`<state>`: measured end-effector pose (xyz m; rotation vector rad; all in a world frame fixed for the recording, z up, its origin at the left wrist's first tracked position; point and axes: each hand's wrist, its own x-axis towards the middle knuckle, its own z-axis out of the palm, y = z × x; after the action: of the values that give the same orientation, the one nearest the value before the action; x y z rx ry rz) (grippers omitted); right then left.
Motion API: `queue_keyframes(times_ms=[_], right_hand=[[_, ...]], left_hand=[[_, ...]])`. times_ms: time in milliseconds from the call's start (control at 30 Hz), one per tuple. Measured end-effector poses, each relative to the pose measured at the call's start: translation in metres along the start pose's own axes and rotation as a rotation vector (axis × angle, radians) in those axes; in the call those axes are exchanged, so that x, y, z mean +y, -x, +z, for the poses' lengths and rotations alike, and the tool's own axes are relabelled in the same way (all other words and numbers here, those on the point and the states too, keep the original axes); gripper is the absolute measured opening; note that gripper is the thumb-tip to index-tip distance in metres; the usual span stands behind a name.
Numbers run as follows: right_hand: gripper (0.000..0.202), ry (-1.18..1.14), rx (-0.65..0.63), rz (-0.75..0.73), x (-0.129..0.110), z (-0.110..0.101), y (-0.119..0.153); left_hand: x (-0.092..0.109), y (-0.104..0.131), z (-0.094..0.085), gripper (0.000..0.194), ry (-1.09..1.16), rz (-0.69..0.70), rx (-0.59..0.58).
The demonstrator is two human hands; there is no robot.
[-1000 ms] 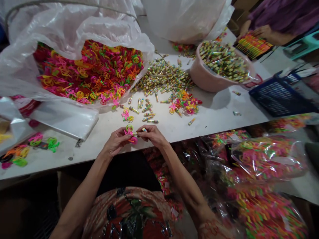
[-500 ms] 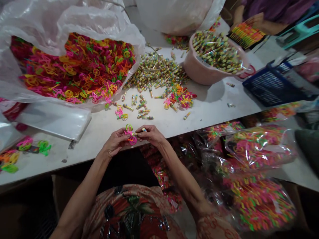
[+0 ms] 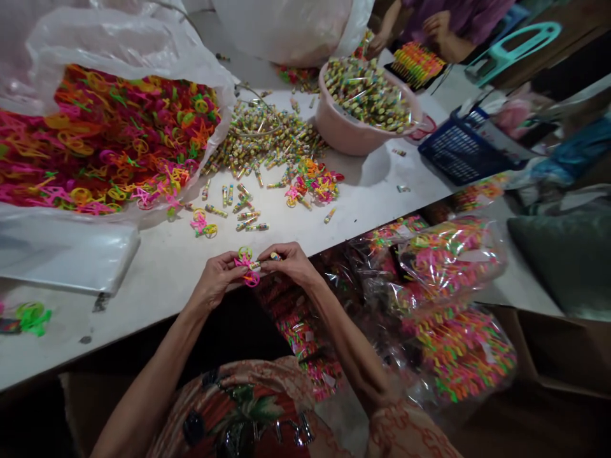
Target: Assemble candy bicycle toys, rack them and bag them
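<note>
At the table's front edge, my left hand (image 3: 214,278) pinches small pink and green plastic pieces (image 3: 251,278) with ring shapes. Close beside it, my right hand (image 3: 290,262) is closed on a small patterned tube (image 3: 275,256), its end poking out above the fingers. Another short tube (image 3: 254,266) sits between the two hands, against the plastic pieces; whether it is joined to them I cannot tell. Just beyond the hands, several loose tubes (image 3: 247,216) lie on the white table (image 3: 191,261), with a pink and yellow plastic cluster (image 3: 203,224) to their left.
A big plastic bag (image 3: 138,38) of bright plastic pieces stands left. Behind are a heap of tubes (image 3: 267,130) and a pink basin (image 3: 348,140) full of them. A blue basket (image 3: 458,149) stands right. Filled clear bags (image 3: 453,261) lie below. A co-worker (image 3: 458,28) sits opposite.
The camera view has turned right, so the table things appear farther left. My hands stay together at the table edge, with the same pieces and tubes between them.
</note>
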<state>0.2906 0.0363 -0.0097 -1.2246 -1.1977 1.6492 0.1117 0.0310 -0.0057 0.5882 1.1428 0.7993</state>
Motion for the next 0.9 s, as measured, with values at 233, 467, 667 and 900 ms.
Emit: queue_keyframes(times_ms=[233, 467, 667, 900], right_hand=[[0.021, 0.417, -0.003, -0.043, -0.006, -0.044, -0.013], [0.031, 0.992, 0.489, -0.177, -0.021, -0.048, -0.038], [0.025, 0.724, 0.272, -0.172, -0.001, -0.013, -0.039], [0.022, 0.957, 0.272, -0.189, -0.019, -0.013, -0.059]], left_hand=[[-0.003, -0.025, 0.009, 0.041, -0.508, 0.352, 0.034], [0.047, -0.073, 0.028, 0.030, -1.557, 0.634, 0.296], [0.038, -0.064, 0.003, 0.030, -1.632, 0.587, 0.264], [0.057, -0.050, -0.050, 0.032, -1.434, 0.630, 0.639]])
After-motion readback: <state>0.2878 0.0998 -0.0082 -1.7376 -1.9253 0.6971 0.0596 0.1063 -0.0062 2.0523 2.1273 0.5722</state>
